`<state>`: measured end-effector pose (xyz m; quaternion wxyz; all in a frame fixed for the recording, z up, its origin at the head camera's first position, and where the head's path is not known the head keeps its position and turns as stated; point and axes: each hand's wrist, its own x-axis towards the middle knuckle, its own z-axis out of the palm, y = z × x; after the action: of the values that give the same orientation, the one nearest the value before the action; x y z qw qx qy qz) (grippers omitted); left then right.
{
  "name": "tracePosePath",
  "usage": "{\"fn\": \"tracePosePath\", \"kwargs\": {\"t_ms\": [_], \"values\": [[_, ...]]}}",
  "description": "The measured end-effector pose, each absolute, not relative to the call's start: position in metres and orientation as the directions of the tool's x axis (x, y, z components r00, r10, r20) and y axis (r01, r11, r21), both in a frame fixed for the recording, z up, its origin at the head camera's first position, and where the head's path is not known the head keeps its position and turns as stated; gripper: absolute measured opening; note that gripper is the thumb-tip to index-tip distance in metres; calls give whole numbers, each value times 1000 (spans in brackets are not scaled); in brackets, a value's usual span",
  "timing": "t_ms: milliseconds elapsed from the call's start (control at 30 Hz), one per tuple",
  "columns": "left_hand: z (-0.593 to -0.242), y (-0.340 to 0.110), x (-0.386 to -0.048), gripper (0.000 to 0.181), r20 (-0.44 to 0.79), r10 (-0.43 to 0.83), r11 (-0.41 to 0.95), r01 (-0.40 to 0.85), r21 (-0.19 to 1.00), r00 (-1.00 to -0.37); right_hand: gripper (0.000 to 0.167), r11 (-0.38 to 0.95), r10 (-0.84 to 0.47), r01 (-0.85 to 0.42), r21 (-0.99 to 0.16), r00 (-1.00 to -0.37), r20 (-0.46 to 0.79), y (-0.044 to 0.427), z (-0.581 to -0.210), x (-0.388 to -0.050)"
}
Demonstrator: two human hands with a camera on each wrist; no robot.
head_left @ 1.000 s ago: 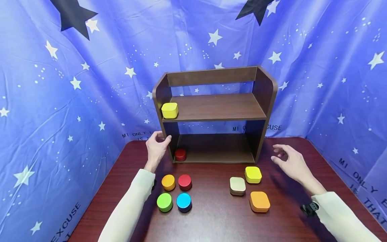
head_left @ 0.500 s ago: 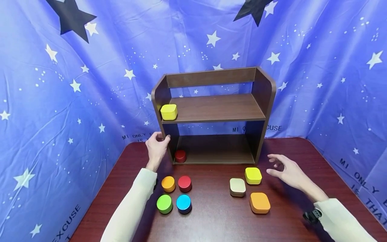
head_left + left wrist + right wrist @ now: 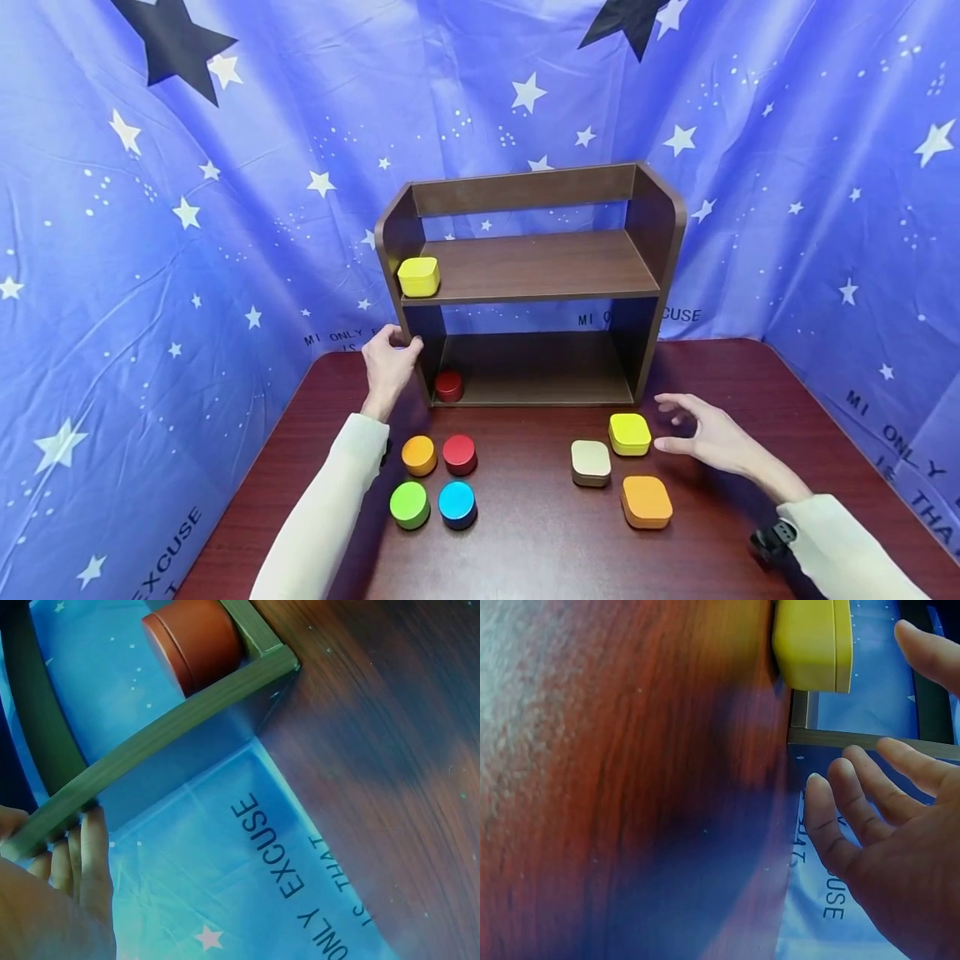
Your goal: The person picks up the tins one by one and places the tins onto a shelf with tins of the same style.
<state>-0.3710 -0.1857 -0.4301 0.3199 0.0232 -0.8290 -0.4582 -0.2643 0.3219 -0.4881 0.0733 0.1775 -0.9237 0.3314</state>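
My left hand grips the left side panel of a dark brown two-tier shelf. In the left wrist view its fingers lie on the panel's outer face, with the thumb on the other side. Just right of a yellow square tin on the table, my right hand hovers with fingers spread and holds nothing. A cream square tin and an orange square tin stand beside the yellow one. Inside the shelf, another yellow tin sits at upper left and a red round tin at lower left.
Several round tins stand front left on the reddish table: orange, red, green and blue. A blue star-patterned curtain hangs behind and at both sides.
My right hand has moved left and toward the front, closer to the yellow tin on the table. The left hand stays on the shelf's side panel.
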Motion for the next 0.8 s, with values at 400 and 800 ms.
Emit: {"fn": "tracePosePath", "kwargs": {"t_ms": [400, 800], "values": [[-438, -188, -372, 21, 513, -342, 595, 242, 767, -787, 76, 712, -311, -372, -596, -927, 208, 313, -497, -268], [-433, -186, -376, 20, 518, -333, 580, 262, 771, -788, 73, 714, -338, -403, -573, -915, 222, 314, -499, -275]]}}
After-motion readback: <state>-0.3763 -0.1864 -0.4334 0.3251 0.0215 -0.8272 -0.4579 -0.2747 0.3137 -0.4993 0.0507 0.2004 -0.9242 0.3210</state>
